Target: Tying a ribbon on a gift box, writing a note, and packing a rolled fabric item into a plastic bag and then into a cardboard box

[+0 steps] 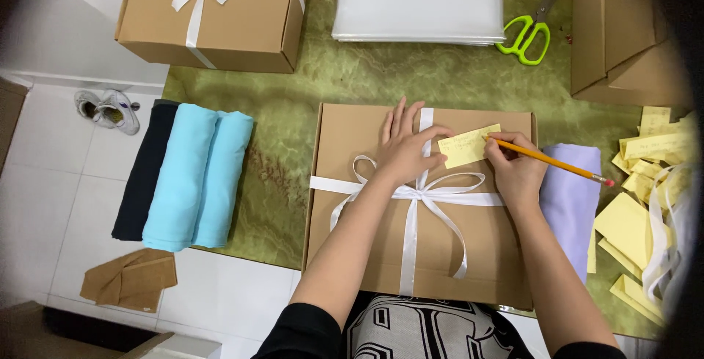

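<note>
So the flat brown cardboard box (367,256) sits on the green marbled table (293,102) right in front of the person, lid closed and already tied with a white satin ribbon (411,205) crossed over it and finished in a bow near the middle, so I'd call the wrapping part done. What's in hand now looks like the tag: the left hand (405,150) lies flat with fingers spread on the lid and ribbon, fingertips pinning down the small yellow paper note (469,145) near the box's far edge, and the right hand (515,168) is pinched around an orange pencil with a pink eraser (550,159), tip resting on the note. There seem to be faint marks on the note, but it's too small to tell how much is written. A second brown box with a white bow (213,14) sits at the far left of the table, apparently finished. Still loose around: rolled light-blue cloth (198,176) and dark cloth (143,172) to the left, a lilac folded cloth (572,190) touching the box's right side, a heap of yellow paper slips (638,220), green-handled scissors (524,36) and a stack of clear plastic bags (418,0).
</note>
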